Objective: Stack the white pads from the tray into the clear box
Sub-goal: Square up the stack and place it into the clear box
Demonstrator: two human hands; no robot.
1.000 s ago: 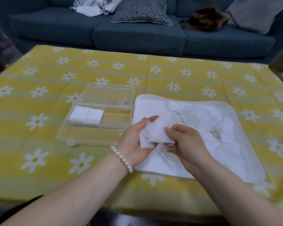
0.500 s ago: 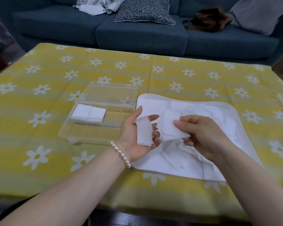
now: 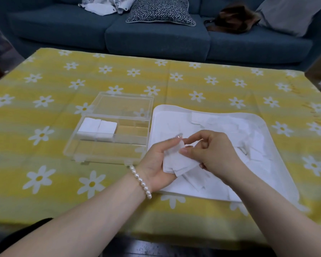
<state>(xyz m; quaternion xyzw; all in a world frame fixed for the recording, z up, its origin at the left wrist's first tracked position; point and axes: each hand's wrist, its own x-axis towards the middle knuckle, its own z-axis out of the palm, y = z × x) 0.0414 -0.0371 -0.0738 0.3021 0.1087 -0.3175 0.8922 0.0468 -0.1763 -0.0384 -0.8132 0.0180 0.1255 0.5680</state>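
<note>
A white tray (image 3: 278, 145) lies on the table right of centre with several loose white pads (image 3: 230, 125) in it. Left of it stands the clear box (image 3: 107, 151), lid open, with two stacks of white pads (image 3: 98, 127) side by side in its back left compartment. Over the tray's left edge my left hand (image 3: 156, 162), palm up, holds a small bunch of white pads (image 3: 178, 164). My right hand (image 3: 209, 153) pinches the same bunch from the right, thumb on top.
A yellow daisy-print cloth (image 3: 44, 164) covers the table. Behind it is a blue sofa (image 3: 156, 38) with a patterned cushion (image 3: 161, 12), white clothes (image 3: 107, 4) and a brown bag (image 3: 232, 19). A pearl bracelet (image 3: 141, 180) circles my left wrist.
My hands were apart half a second ago, each holding pads. They have come together, and the right hand's pad now lies on the bunch in my left palm.
</note>
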